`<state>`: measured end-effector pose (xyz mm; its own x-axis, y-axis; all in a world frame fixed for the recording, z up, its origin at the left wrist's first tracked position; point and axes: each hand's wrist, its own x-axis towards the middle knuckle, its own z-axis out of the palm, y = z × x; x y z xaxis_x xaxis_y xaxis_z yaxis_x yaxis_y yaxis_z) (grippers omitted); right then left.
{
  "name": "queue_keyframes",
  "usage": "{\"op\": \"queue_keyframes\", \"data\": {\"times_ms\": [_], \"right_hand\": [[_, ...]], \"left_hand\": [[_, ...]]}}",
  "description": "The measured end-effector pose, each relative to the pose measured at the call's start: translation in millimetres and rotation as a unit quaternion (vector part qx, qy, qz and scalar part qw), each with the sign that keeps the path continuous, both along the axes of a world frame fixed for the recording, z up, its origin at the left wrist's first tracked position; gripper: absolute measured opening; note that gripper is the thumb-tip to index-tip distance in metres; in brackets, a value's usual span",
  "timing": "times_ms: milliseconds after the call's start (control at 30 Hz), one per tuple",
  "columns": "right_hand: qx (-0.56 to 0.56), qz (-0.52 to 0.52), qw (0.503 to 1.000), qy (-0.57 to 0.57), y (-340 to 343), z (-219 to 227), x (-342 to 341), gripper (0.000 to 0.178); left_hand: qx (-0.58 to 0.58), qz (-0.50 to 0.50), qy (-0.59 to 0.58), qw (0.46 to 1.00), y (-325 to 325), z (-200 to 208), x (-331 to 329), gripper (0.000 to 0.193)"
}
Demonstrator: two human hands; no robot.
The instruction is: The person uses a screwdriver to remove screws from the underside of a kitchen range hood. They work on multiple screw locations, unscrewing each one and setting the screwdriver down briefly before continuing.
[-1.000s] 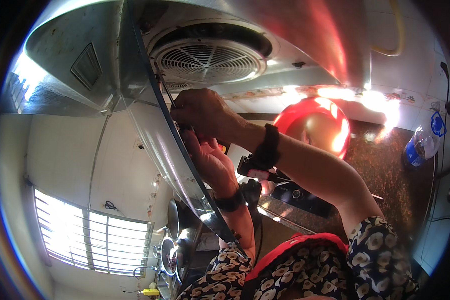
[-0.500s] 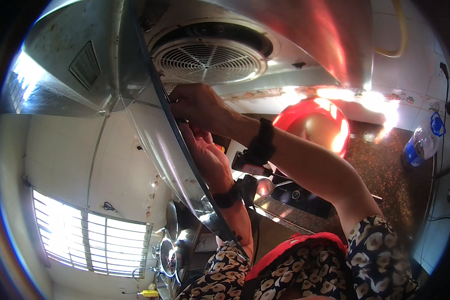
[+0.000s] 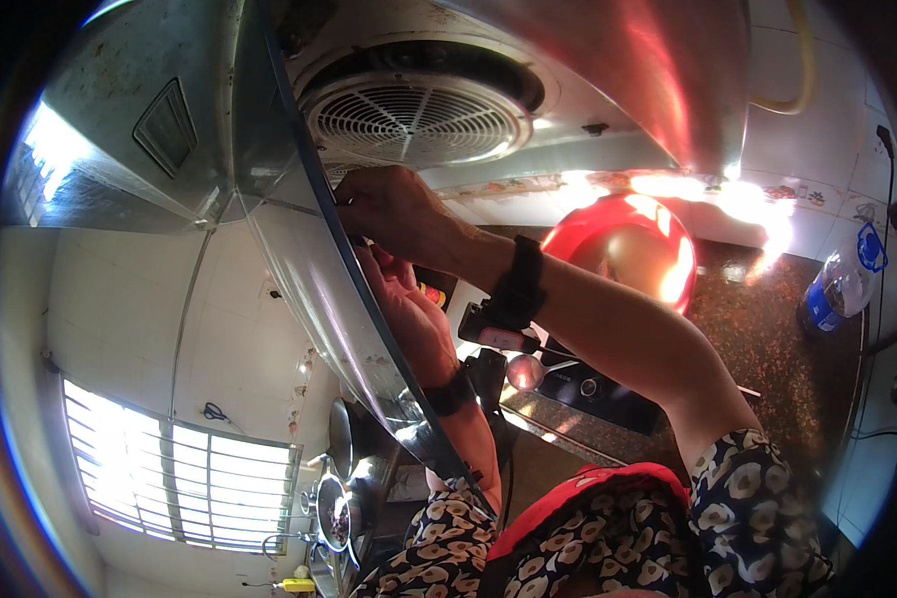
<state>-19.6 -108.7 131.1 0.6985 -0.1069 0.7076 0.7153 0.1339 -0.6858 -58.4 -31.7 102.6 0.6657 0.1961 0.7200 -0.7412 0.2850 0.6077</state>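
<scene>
A metal range hood (image 3: 194, 149) fills the upper left, with a round slotted fan grille (image 3: 414, 120) on its underside. Just below the grille, my right hand (image 3: 399, 209) is closed, its curled fingers at the hood's dark edge. My left hand (image 3: 409, 314) sits directly beneath it, fingers bent upward toward the right hand's fingertips. The shiny hood panel (image 3: 339, 289) covers part of the left hand and its forearm. Whatever the fingers of both hands pinch is too small or hidden to make out. Each wrist wears a black strap with a small device.
Below on the brown speckled counter (image 3: 767, 339) are a red basin (image 3: 623, 244), a black stove (image 3: 593, 394), a round metal ladle (image 3: 525, 372) and a clear bottle with a blue handle (image 3: 842, 284). Pans (image 3: 337, 508) and a barred window (image 3: 179, 468) appear at lower left.
Both hands stay at the hood's edge, with only slight finger and wrist shifts. Nothing is visibly taken or let go.
</scene>
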Motion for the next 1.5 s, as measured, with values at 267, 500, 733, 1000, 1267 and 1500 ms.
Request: {"op": "queue_keyframes", "data": {"times_ms": [267, 500, 733, 1000, 1267, 1500], "right_hand": [[0.038, 0.021, 0.998, -0.047, 7, 4, 1, 0.025], [0.016, 0.052, 0.997, -0.058, 1, 7, -2, 0.024], [-0.008, -0.133, 0.964, -0.228, 6, 13, -2, 0.024], [0.06, 0.073, 0.991, -0.093, 14, 17, -3, 0.023], [-0.049, 0.002, 0.998, -0.043, 3, 18, 4, 0.026], [-0.038, -0.045, 0.994, -0.087, 5, 13, 13, 0.025]], "left_hand": [[-0.014, 0.075, -0.022, 0.997, -2, 4, -3, 0.024], [0.01, 0.023, -0.008, 1.0, 12, 2, -3, 0.037], [0.079, 0.13, -0.112, 0.982, 9, -11, 0, 0.049], [0.012, 0.188, -0.022, 0.982, -1, -4, -13, 0.046], [0.0, 0.116, 0.085, 0.99, 0, -3, -22, 0.053], [0.104, 0.255, -0.032, 0.961, 8, -15, -6, 0.052]]}}
